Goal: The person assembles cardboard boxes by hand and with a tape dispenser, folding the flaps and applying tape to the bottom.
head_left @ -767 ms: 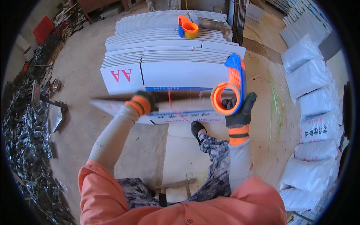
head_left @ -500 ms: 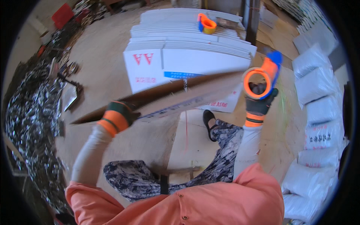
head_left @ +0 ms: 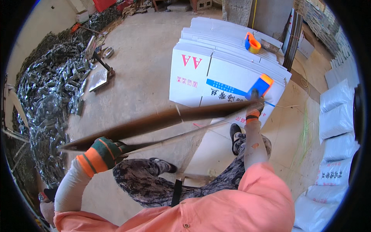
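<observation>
A flat-folded cardboard carton (head_left: 150, 126) is held up across my lap, its brown inner side showing and its panels slightly apart. At its left end my left hand (head_left: 105, 154), in a green and orange glove, closes its fingers on the near edge. My right hand (head_left: 256, 108) is at the carton's right end, closed on a blue and orange tape dispenser (head_left: 259, 86). Part of the right hand is hidden behind the carton and smeared by motion, so I cannot tell whether it also grips the cardboard.
A leaning stack of white flat cartons (head_left: 189, 77) stands ahead, with a second tape dispenser (head_left: 252, 43) on top. Filled white sacks (head_left: 336, 112) line the right side. Dark shiny packets (head_left: 50, 85) are heaped at left, near a scale-like metal plate (head_left: 99, 80).
The carton has swung lower and nearer my lap, its left end moving left. My right hand has turned the tape dispenser and lowered it to the carton's right end. The view has shifted left.
</observation>
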A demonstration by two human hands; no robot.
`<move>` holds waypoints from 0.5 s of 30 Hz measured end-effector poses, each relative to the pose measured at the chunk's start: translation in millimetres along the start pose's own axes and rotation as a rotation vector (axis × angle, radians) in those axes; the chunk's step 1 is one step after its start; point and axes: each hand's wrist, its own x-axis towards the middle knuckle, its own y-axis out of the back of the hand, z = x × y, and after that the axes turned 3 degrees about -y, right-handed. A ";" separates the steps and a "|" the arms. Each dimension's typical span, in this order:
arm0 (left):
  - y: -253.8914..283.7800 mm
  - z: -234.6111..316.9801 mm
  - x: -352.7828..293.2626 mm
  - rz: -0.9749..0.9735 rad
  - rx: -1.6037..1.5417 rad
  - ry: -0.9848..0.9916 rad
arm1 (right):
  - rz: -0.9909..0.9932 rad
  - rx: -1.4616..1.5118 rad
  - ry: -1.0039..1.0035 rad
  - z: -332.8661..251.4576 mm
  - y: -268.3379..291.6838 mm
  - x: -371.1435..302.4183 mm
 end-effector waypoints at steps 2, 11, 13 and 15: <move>-64.4 -31.2 7.5 -0.051 -0.069 0.101 | -0.034 -0.044 -0.025 11.7 -10.1 -28.5; -179.6 40.5 226.9 0.310 -1.127 0.172 | -0.290 -1.016 0.292 143.8 9.3 -65.8; -165.3 35.2 249.6 0.149 -0.957 0.198 | -0.188 -1.008 0.483 128.0 12.9 -57.1; -182.5 17.4 251.5 0.126 -0.829 0.126 | -0.043 -0.892 0.450 115.5 11.0 -30.7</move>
